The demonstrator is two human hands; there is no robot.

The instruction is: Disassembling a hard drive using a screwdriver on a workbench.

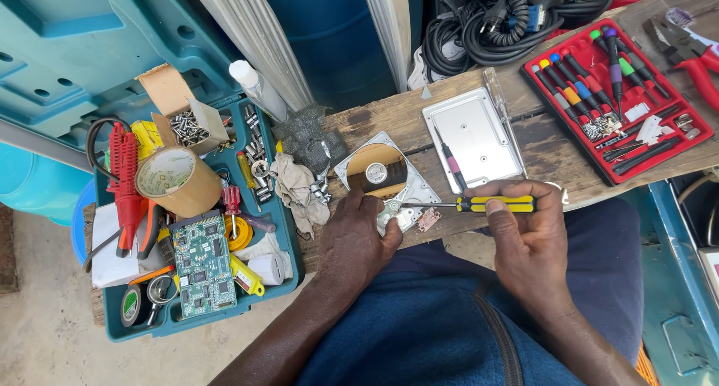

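- The left hand (pixel 358 240) comes up from the near edge, forearm angled in from the lower left, palm down and wrist slightly bent; its fingers are curled down onto the near edge of the opened silver hard disk drive with a shiny round platter (pixel 383 178), pressing on it.
- The right hand (pixel 524 232) rises from the near right, forearm slanting in, knuckles up; its fingers are clenched around the yellow-and-black handled screwdriver (pixel 479 204), thumb and forefinger pinching the handle.
- The screwdriver lies nearly level, its thin shaft pointing left, the tip at the near-right corner of the drive, just beside the left fingertips.
- The drive sits tilted on the weathered wooden plank surface (pixel 550 150), near its near edge, between the two hands.
- Just right of the drive lies a flat silver metal cover plate (pixel 479 128), with a dark pink-banded screwdriver (pixel 451 161) resting across its left part.
- Far right, a red tray of small colour-tipped screwdrivers (pixel 685 105) sits on the surface.
- To the left stands an open teal toolbox (pixel 288 262) holding a green circuit board (pixel 202 266), a roll of brown tape (pixel 180 180) and a grey rag (pixel 299 187).
- The person's blue-trousered lap (pixel 427 318) fills the near centre.
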